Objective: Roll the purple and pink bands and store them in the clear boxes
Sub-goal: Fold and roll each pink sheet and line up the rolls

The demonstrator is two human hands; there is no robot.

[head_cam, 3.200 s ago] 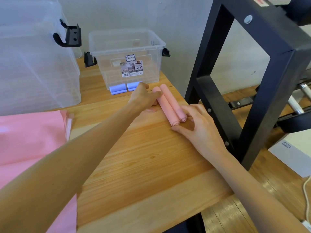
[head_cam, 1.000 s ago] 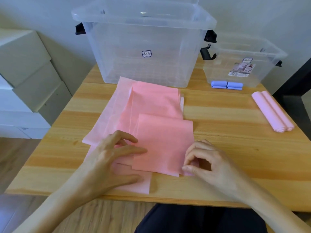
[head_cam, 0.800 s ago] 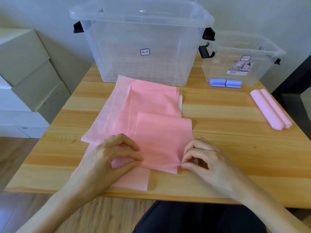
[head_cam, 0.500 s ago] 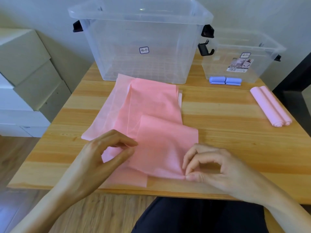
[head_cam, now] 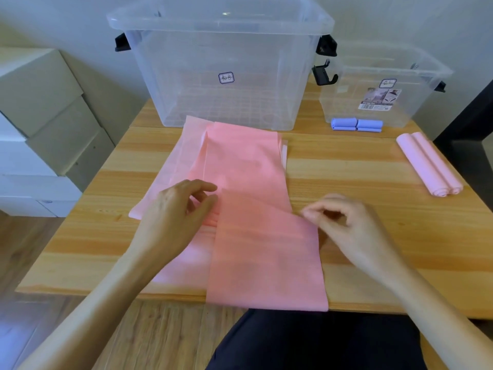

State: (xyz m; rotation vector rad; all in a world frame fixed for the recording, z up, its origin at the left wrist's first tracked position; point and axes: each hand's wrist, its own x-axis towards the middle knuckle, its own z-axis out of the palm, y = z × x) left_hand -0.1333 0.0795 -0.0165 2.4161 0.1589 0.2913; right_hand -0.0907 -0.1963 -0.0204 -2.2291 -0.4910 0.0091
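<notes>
A pile of flat pink bands lies in the middle of the wooden table. The near end of the top pink band stretches toward me and hangs over the table's front edge, blurred. My left hand pinches its left edge and my right hand pinches its right edge. Two rolled pink bands lie side by side at the right. Two rolled purple bands sit in front of the small clear box. The large clear box stands behind the pile.
Stacked white and grey boxes stand on the floor to the left of the table. A black frame rises at the right edge. My dark-trousered lap is under the table's front edge.
I left the pink rolls at the right and turned to the flat pile. Both hands took the top band's near corners and drew its end toward me, over the table's edge.
</notes>
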